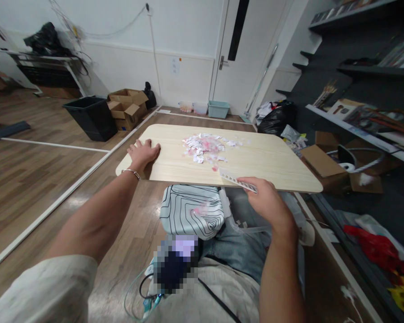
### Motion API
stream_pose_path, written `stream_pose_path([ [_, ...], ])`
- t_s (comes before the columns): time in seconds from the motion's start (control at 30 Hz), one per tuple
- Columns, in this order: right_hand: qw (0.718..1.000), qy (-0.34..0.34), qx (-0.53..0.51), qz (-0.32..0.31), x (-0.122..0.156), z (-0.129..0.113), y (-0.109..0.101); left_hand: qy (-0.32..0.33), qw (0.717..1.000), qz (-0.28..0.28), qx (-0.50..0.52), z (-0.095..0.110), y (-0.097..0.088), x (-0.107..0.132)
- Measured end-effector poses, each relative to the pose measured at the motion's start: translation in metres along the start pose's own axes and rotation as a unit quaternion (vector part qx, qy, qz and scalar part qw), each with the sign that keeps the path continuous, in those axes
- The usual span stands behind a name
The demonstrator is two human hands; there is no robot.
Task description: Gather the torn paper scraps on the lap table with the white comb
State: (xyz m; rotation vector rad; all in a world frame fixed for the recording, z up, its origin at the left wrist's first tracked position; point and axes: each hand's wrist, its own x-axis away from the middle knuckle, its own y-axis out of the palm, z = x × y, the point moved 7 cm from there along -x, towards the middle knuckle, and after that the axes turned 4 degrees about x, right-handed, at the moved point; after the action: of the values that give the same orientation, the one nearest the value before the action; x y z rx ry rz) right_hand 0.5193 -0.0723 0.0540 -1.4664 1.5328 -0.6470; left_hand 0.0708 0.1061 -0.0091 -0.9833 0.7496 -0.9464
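Observation:
My left hand (143, 153) lies flat, fingers spread, on the near left corner of a light wooden table (272, 157). A thin bracelet sits on that wrist. My right hand (266, 200) is at the table's near edge, fingers pinched on a flat white card or strip (234, 179) that rests on the tabletop. A heap of torn white and pink paper scraps (207, 147) lies in the middle of the table, beyond both hands and touching neither.
A patterned cushion (191, 211) sits under the table's near edge by my knees. A black bin (91, 117) and open cardboard boxes (126, 107) stand on the floor at left. Dark shelving (363, 89), boxes and bags crowd the right side.

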Motion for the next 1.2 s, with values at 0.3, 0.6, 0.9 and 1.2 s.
stream_pose_path([
  [0.3,0.981,0.03,-0.044,0.186,-0.019,0.032,-0.055,0.007,1.0,0.003,0.009,0.0,0.0,0.0],
  [0.6,0.993,0.057,-0.032,0.102,-0.032,0.063,-0.067,0.006,1.0,0.004,0.017,0.001,-0.002,0.003],
  [0.9,0.989,-0.063,0.094,0.093,-0.032,0.051,-0.053,0.004,1.0,0.01,0.022,0.001,-0.004,0.003],
  [1.2,0.984,-0.034,-0.021,0.174,-0.028,0.065,-0.061,0.003,1.0,-0.002,0.021,0.001,-0.004,0.004],
])
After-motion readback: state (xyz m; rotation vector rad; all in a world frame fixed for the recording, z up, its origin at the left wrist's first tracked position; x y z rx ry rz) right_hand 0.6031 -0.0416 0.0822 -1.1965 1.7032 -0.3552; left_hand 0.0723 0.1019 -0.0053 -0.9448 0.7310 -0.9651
